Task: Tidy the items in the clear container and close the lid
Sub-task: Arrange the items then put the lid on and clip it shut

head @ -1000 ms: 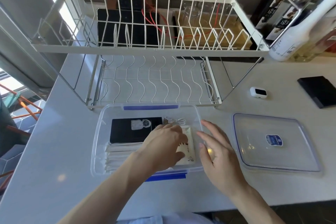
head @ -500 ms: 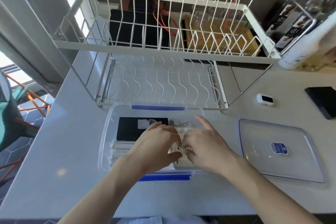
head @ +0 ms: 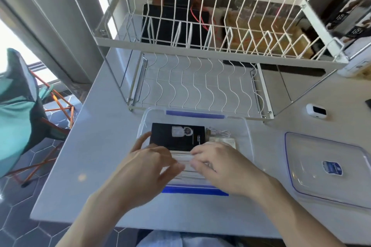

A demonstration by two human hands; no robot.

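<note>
Clear container (head: 248,136) sits near the table's front edge; left hand (head: 152,163) and right hand (head: 218,163) pinch the white packets (head: 183,158), probably squaring them. Lid (head: 313,152) waits alongside, still off.

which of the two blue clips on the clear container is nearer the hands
The near-side blue clip, on the container's front edge just under both wrists. The other blue clip sits on the far edge beside the dish rack.

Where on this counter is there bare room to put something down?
Bare counter lies left of the clear container, out to the counter's left edge, and in the strip between the container and the lid. It is crowded inside the container, where the left hand and right hand work over the white packets beside the black box.
</note>
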